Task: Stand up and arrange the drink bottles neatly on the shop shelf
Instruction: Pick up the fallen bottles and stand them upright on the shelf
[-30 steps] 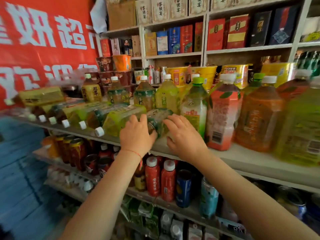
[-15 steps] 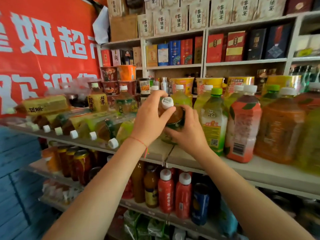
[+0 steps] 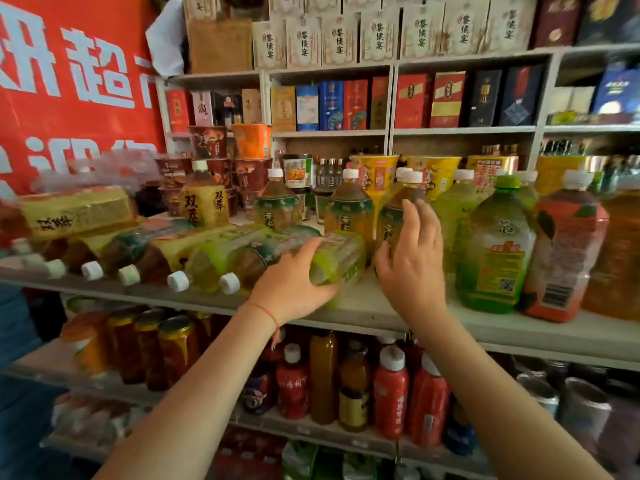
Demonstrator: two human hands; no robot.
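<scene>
Several drink bottles lie on their sides on the white shelf (image 3: 381, 308), white caps facing the front edge. My left hand (image 3: 291, 285) grips the rightmost of them, a lying green bottle (image 3: 337, 261), with thumb on top and fingers curled under it. Just right of it stands an upright brown tea bottle (image 3: 394, 216) with a white cap. My right hand (image 3: 412, 261) is beside that bottle with straight fingers raised along its side, holding nothing. Two more upright tea bottles (image 3: 349, 211) stand behind the lying row.
Large upright bottles stand to the right: a green one (image 3: 495, 247) and a red-orange one (image 3: 564, 258). Noodle cups (image 3: 377, 174) sit behind. Small red bottles (image 3: 391, 393) and jars (image 3: 176, 344) fill the shelf below. A red banner (image 3: 69, 91) hangs at left.
The brown tea bottle that both hands were tilting up now stands upright. My left hand dropped onto the adjacent lying green bottle, and my right hand has opened beside the upright one.
</scene>
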